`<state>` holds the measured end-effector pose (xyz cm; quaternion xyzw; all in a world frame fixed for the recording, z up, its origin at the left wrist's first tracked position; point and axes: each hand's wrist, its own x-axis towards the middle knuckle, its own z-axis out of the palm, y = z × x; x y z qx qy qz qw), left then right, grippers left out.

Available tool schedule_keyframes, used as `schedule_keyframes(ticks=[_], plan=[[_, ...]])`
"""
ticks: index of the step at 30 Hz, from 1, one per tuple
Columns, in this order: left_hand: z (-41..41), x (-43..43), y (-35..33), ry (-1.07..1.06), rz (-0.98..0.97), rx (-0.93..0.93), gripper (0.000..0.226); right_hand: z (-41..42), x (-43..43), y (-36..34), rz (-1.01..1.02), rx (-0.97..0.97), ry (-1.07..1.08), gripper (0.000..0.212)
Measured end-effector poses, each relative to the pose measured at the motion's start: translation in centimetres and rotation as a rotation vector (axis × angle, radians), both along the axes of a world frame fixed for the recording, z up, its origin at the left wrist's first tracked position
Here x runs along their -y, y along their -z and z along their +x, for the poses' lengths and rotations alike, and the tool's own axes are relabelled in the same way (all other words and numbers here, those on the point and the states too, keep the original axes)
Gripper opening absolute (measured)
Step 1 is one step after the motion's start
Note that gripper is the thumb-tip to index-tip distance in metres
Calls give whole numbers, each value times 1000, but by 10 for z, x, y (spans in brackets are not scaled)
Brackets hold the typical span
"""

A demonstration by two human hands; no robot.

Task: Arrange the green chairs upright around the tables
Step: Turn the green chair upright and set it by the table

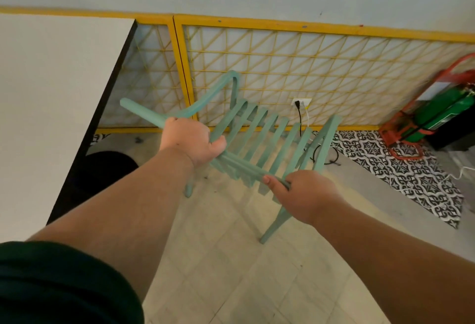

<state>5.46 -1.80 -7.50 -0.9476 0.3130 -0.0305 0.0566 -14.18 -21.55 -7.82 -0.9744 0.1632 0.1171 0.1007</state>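
Note:
A pale green slatted chair (259, 133) hangs tilted in the middle of the view, held off the beige tiled floor. My left hand (191, 141) grips its frame where the curved armrest meets the slats. My right hand (300, 194) is closed around the rail at the near edge of the slats. One armrest curves up toward the far wall, and two legs point down toward the floor. A white table (51, 108) with a dark edge stands at the left, close beside the chair.
A yellow mesh panel (295, 67) runs along the wall behind the chair, with a socket and black cable (299, 115). At the right stands a green cylinder (442, 110) in a red frame on patterned tiles (401, 167). A dark round base (108, 167) sits under the table.

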Motion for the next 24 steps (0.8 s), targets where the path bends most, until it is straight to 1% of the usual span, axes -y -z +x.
schedule_keyframes(ticks=[8, 14, 18, 21, 24], plan=[[-35, 12, 2, -119, -5, -39, 75, -6, 38, -7, -62, 7, -106, 102], [-66, 16, 1, -212, -27, -95, 73, -6, 69, -9, -94, -30, -232, 99], [-83, 19, 0, -262, -47, -105, 72, -4, 82, -4, -139, -23, -304, 104], [-94, 25, 0, -321, -38, -115, 75, -1, 93, -3, -118, -28, -325, 109], [-108, 34, -1, -354, -21, -145, 74, -2, 106, -4, -118, -41, -335, 110]])
